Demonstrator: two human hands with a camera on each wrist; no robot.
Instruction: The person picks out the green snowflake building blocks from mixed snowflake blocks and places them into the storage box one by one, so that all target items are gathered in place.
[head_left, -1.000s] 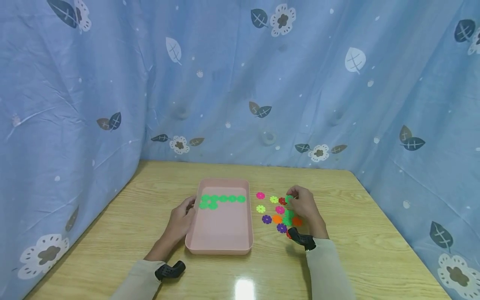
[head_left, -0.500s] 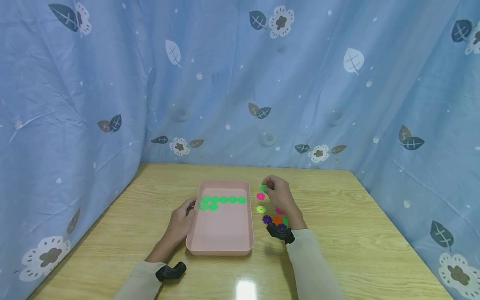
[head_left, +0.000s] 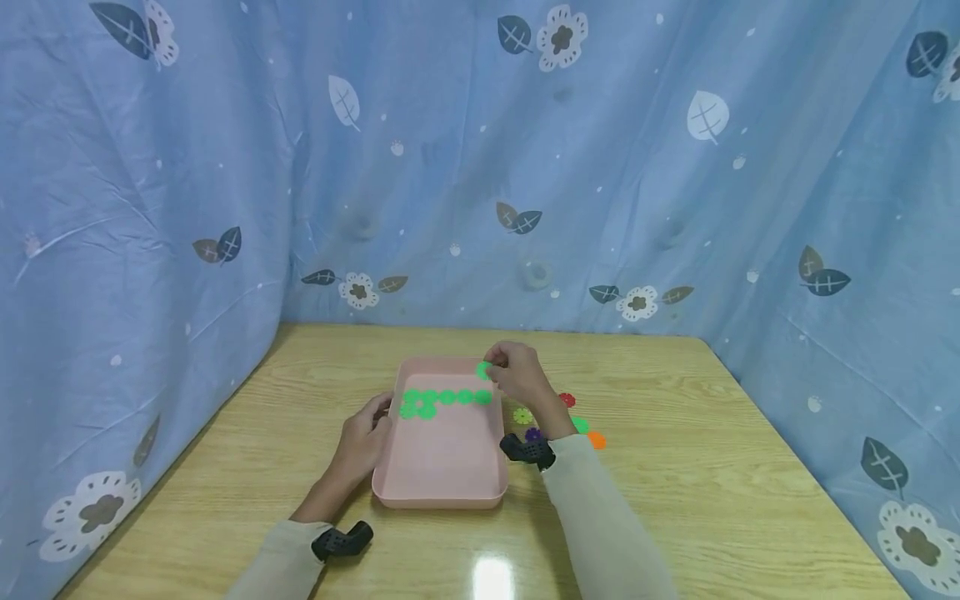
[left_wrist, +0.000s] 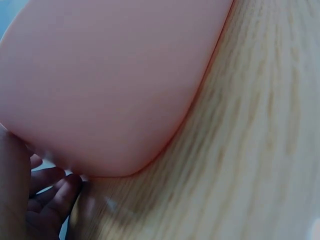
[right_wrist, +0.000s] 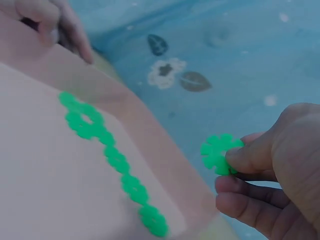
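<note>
My right hand [head_left: 517, 375] pinches a green flower-shaped plastic disc [right_wrist: 220, 152] between thumb and fingers, above the far right corner of the pink tray [head_left: 442, 467]. Inside the tray lies a row of several green discs [right_wrist: 134, 189], with a second short row beneath its left end. My left hand [head_left: 362, 442] holds the left wall of the tray. In the left wrist view, its curled fingers [left_wrist: 62, 197] lie against the outside of the tray wall.
Right of the tray, partly hidden by my right arm, lie loose discs: a yellow-green one [head_left: 522, 415], a purple one [head_left: 533, 434], a red one [head_left: 567, 400], an orange one [head_left: 597, 440] and a green one [head_left: 580, 425]. A patterned blue curtain [head_left: 465, 167] hangs behind the wooden table [head_left: 675, 392].
My right hand has lifted the green disc from the loose discs and carried it left to the tray's far right corner. The left hand and the tray have stayed in place.
</note>
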